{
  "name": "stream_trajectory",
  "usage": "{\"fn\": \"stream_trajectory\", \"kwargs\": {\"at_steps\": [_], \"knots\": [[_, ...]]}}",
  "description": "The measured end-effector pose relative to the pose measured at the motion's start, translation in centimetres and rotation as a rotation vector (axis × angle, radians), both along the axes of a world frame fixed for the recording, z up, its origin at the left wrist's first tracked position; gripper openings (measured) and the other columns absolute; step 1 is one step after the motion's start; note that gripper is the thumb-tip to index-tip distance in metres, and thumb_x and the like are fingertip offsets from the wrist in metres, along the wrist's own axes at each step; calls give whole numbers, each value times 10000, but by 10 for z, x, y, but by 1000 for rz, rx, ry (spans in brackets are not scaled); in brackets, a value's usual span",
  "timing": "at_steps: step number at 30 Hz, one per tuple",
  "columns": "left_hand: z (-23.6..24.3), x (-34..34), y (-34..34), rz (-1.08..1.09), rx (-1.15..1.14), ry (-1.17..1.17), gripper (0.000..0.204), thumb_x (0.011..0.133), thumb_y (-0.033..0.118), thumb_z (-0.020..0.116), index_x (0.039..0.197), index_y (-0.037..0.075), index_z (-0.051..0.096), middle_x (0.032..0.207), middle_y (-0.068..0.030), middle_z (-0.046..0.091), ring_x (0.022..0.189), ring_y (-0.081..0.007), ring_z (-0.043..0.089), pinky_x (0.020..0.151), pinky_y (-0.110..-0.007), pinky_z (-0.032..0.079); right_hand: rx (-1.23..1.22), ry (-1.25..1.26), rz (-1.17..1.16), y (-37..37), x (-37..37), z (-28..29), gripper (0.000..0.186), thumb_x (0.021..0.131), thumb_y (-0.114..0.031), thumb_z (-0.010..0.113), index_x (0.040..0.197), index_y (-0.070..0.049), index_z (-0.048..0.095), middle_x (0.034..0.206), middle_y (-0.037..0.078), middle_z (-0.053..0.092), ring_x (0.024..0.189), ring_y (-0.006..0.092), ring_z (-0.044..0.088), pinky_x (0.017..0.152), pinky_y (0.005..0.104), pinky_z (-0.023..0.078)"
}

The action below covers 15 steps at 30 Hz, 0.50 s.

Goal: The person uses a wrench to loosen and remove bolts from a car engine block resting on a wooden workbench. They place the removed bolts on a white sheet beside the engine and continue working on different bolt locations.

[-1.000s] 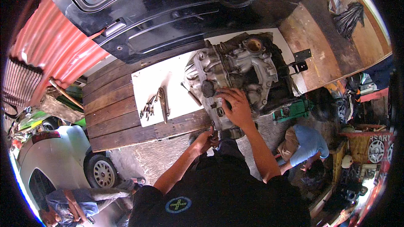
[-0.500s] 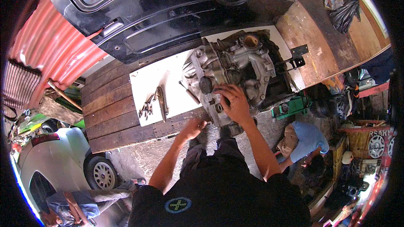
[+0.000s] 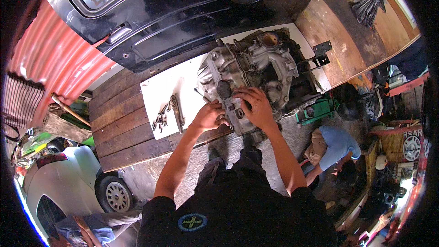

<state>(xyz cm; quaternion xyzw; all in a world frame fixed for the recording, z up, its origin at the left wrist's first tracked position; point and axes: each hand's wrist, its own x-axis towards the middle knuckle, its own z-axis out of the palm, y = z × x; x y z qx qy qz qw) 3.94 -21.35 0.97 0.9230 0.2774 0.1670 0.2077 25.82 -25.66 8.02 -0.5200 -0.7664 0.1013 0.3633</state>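
Note:
A greasy metal engine [image 3: 274, 66] lies on a white board on the bench, with a dark round cap [image 3: 223, 89] near its left side. My right hand [image 3: 257, 109] rests on the engine right of this cap, its fingers bent down onto the metal; what they grip is hidden. At the engine's left front edge is my left hand [image 3: 208, 117], fingers curled in. A small shiny bit shows by its fingertips, too small to name. Left of the engine, several bolts [image 3: 160, 118] lie beside a long metal tool [image 3: 177, 110], and a thin dark rod [image 3: 200, 93] lies near my left hand.
The plank bench [image 3: 123, 123] runs along a black vehicle panel [image 3: 173, 27]. A black metal bracket [image 3: 321, 55] juts out right of the engine. A crouching person in blue [image 3: 336, 142] works at the right, near a green metal frame [image 3: 320, 111]. A silver car [image 3: 68, 178] stands at the left.
My left hand has moved up and right from the bench's front edge to the engine's edge. My right hand stays in nearly the same place on the engine.

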Motion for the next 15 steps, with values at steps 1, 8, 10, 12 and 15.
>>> {"fn": "stream_trajectory", "kwargs": {"at_steps": [1,8,10,12,15], "knots": [[-3,1,0,-4,34,-47,417,642,371,837,860,42,701,904,-90,649,918,-288,583,852,-412,463,4,6,7,0,0,0,211,835,-91,611,1032,-124,678,1147,47,669,1097,285,578,970,436,434],[-17,3,-17,125,82,-156,270,646,220,809,849,63,723,875,-84,645,971,-268,552,880,-421,424,-2,-13,-9,-1,0,1,207,848,-123,605,1040,-149,678,1151,54,666,1084,301,584,986,449,436],[-31,2,-18,146,45,-172,217,669,180,780,843,66,721,876,-87,644,989,-261,541,879,-422,417,14,-42,-38,-1,0,-5,208,849,-125,602,1040,-153,681,1157,52,665,1083,301,585,987,443,438],[-23,3,-18,136,-25,-170,167,707,159,753,837,61,717,885,-103,655,943,-285,557,854,-425,425,11,-38,-44,-1,1,-6,211,846,-126,604,1040,-154,683,1164,52,662,1087,300,583,987,439,439],[-26,6,-29,284,-483,-151,140,777,168,728,859,57,710,903,-123,675,859,-311,579,816,-423,442,-3,-5,-17,-2,1,-1,219,838,-125,610,1042,-152,684,1174,56,658,1095,300,579,986,439,439]]}}
